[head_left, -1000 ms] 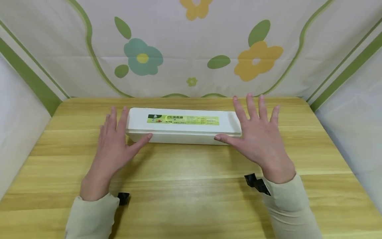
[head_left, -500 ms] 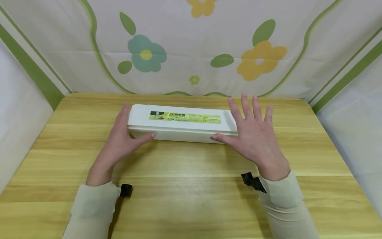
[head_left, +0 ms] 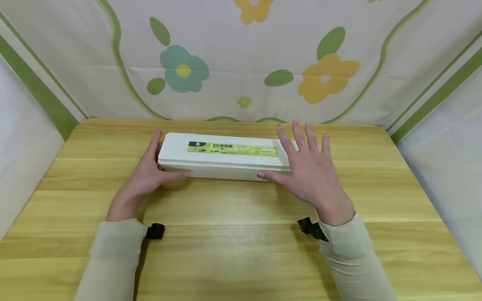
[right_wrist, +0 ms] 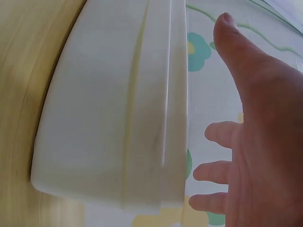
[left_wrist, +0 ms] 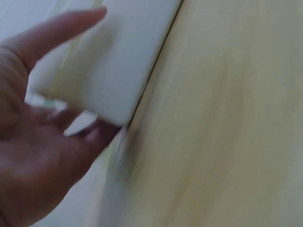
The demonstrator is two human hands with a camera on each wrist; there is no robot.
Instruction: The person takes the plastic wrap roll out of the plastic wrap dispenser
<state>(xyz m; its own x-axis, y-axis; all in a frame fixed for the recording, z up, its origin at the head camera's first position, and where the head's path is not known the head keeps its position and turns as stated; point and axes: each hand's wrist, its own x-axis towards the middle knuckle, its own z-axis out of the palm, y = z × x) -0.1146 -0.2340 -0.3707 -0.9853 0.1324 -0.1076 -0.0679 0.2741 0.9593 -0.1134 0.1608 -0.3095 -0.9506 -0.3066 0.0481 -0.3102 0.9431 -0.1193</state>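
A long white cling film box [head_left: 226,171] with a green label on its lid lies near the back of the table. My left hand [head_left: 144,173] is around its left end, with the fingers along that end and the thumb extended in front of the long side. In the left wrist view the fingers [left_wrist: 97,137] go partly out of sight behind the box's end, and the thumb stands off its face. My right hand [head_left: 310,175] is spread over the right end, hiding it. The right wrist view shows a gap between this hand and the box.
The box rests on a wood-grain table [head_left: 226,251]. Behind it hangs a white cloth [head_left: 226,54] printed with flowers and leaves, and pale cloth panels stand at both sides. A black wrist piece [head_left: 155,231] sticks out at the left cuff, another [head_left: 312,229] at the right.
My left hand has come in from the left to the box's end, its fingers drawing together. My right hand has moved left, over the right end. The box has stayed in place.
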